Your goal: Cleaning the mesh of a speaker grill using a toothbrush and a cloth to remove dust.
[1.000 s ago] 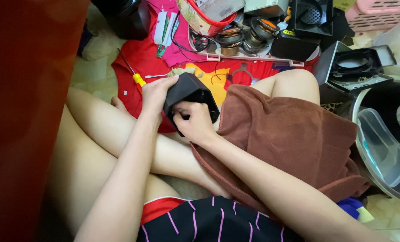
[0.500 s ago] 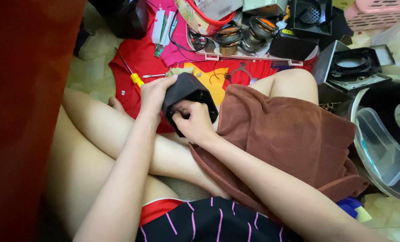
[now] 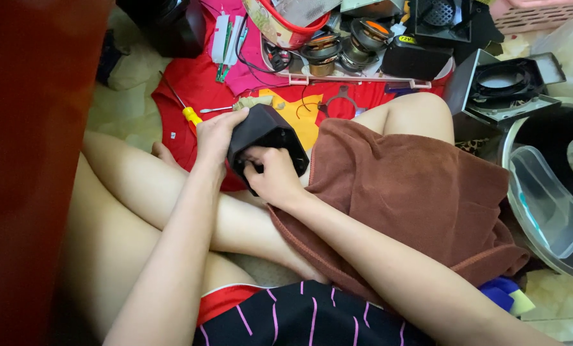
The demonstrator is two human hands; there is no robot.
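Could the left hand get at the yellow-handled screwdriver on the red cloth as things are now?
Probably yes. The screwdriver lies on the red cloth just beyond the left hand, with nothing over it. But that hand holds the black casing together with the right hand, so it must let go first.

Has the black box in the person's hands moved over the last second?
No. The black box sits as before, just right of the yellow-handled screwdriver, gripped by the left hand and right hand.
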